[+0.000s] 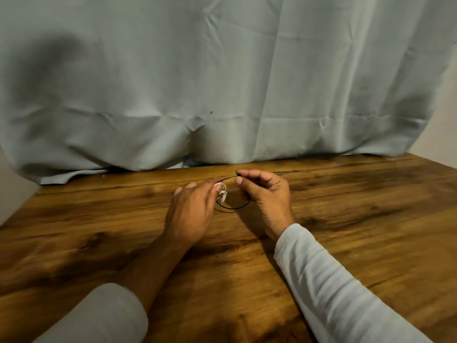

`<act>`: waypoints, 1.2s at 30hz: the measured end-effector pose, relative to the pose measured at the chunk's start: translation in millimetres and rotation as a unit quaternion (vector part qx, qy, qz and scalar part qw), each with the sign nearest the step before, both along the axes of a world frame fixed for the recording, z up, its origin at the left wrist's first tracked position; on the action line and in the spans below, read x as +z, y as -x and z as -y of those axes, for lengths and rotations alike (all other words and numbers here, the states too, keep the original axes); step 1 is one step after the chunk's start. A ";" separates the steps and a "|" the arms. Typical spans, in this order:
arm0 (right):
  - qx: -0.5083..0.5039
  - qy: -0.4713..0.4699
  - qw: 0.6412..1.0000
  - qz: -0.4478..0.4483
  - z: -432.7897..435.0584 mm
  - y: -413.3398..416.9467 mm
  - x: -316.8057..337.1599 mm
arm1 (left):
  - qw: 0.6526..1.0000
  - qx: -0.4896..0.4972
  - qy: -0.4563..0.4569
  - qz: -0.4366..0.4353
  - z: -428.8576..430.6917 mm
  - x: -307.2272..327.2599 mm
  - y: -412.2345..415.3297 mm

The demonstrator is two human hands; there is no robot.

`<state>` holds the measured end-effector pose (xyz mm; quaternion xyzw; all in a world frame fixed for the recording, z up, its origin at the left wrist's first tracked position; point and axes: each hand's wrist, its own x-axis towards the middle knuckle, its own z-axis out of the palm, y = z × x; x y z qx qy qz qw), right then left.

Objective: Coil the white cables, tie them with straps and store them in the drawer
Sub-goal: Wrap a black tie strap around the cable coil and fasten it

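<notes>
Left hand (190, 209) grips a small white coiled cable (221, 193). Beside the cable, right hand (268, 194) pinches a thin black strap loop (236, 207)

A home corner (probably): wooden table (346, 219), draped cloth (222, 82).

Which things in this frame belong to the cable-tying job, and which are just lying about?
In the job: white cable coil, gripped by the left hand; thin black strap loop, pinched by the right hand.
Just there: wooden table; pale cloth behind it. No drawer shows.
</notes>
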<state>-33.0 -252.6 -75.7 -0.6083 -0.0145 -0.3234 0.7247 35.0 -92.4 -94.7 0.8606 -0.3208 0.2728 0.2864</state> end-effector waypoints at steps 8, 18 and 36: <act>0.029 0.012 0.999 -0.010 -2.4 0.7 -0.8 | 0.999 -0.052 -0.001 0.001 2.0 1.8 5.4; 0.066 0.050 0.996 -0.011 -2.0 1.2 -0.2 | 0.990 -0.115 0.042 -0.064 1.4 -1.5 2.1; -0.007 0.058 0.998 0.030 -0.8 -0.7 1.4 | 0.979 -0.176 0.055 -0.093 11.7 0.0 9.0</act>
